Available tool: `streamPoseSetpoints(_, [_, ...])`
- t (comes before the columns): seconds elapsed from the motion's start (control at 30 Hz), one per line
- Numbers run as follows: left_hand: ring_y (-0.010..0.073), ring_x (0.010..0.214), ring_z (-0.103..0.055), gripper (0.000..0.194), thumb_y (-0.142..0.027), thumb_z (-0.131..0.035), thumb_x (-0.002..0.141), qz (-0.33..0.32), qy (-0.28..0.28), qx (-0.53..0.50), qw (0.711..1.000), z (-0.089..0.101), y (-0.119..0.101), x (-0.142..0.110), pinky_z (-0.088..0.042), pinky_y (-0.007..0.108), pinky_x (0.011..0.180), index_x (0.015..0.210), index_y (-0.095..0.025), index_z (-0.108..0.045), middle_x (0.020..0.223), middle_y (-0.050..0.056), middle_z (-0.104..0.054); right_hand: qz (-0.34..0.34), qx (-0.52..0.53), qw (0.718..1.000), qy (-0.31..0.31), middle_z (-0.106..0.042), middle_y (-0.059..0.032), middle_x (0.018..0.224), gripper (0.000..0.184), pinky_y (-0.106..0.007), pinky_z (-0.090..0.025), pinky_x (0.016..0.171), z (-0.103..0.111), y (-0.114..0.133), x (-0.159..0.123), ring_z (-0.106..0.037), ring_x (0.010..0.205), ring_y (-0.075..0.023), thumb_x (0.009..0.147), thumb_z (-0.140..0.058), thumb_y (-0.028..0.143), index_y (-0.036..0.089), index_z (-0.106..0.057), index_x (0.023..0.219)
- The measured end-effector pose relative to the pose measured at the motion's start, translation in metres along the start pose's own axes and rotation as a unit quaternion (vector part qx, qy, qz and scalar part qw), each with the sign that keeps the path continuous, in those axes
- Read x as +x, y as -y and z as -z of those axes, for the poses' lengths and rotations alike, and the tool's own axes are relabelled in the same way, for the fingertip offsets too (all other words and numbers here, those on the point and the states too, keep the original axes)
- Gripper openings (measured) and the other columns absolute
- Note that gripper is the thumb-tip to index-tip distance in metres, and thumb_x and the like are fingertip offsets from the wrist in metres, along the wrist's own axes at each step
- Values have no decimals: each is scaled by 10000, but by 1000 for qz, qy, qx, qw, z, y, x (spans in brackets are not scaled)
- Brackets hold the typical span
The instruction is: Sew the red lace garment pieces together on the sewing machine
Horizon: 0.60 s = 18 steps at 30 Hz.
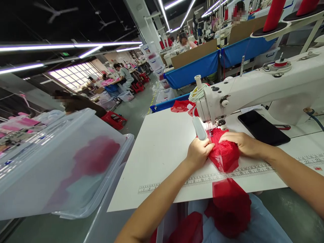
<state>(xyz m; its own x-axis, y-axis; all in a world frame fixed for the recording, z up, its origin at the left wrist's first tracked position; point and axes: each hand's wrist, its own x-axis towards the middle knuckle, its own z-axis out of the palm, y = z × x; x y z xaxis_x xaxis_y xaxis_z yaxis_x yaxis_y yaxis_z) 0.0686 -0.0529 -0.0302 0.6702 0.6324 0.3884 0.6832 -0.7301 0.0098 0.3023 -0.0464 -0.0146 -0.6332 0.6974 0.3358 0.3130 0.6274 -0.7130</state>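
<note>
A piece of red lace fabric (224, 157) lies under the needle area of a white sewing machine (243, 84). My left hand (198, 152) is closed at the fabric's left edge, thumb and fingers pinching it just below the machine's small lamp (199, 128). On the other side, my right hand (243, 143) rests with bent fingers pressing on the lace; its fingertips are partly lost in the folds. More red sheer fabric (230, 206) hangs over the table's front edge onto my lap.
A black phone (263, 127) lies right of my right hand. A printed ruler (197, 180) runs along the white table (152, 148). Large translucent bins (50, 168) stand at left. Red thread cones (274, 15) rise at upper right. Several people sit working beyond.
</note>
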Motion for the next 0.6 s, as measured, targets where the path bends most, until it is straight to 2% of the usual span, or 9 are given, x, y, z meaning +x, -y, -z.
streamPoseSetpoints(0.13, [190, 746, -564, 257, -111, -476, 974, -29, -68, 69, 995, -2, -1, -2, -370, 350, 708, 873, -214, -689, 718, 17, -620, 6, -68, 997, 19, -625, -41, 840, 313, -304, -463, 657, -5, 2, -2, -562, 745, -171, 1002, -389, 228, 206, -647, 828])
streamPoseSetpoints(0.23, [212, 879, -610, 280, -108, -454, 996, -52, -80, 70, 993, -1, -3, -3, -412, 369, 773, 891, -204, -695, 751, 25, -630, 18, -139, 990, 19, -588, -35, 805, 332, -288, -431, 631, -8, 2, -2, -532, 733, -166, 1009, -371, 204, 205, -593, 762])
streamPoseSetpoints(0.33, [185, 797, -614, 279, -147, -461, 1017, -59, -63, 70, 994, 1, -7, -4, -433, 314, 681, 867, -171, -695, 776, 40, -640, 16, -184, 983, 13, -587, -32, 792, 341, -273, -408, 598, -9, 3, -1, -523, 706, -157, 1014, -351, 188, 207, -558, 744])
streamPoseSetpoints(0.43, [168, 715, -600, 248, -187, -469, 1026, -34, -25, 67, 997, 5, -10, -7, -443, 293, 611, 953, -160, -704, 835, 54, -667, 14, -207, 978, 8, -622, -33, 795, 319, -275, -393, 554, -10, 4, 1, -530, 679, -157, 1002, -372, 185, 209, -558, 744])
streamPoseSetpoints(0.6, [226, 947, -666, 242, -170, -486, 1011, -47, -32, 63, 996, 9, -9, -12, -548, 327, 731, 1151, -143, -682, 1153, 143, -699, 43, -224, 974, -11, -744, -77, 1059, 273, -312, -485, 636, -11, 1, 1, -654, 831, -202, 970, -418, 190, 208, -690, 984])
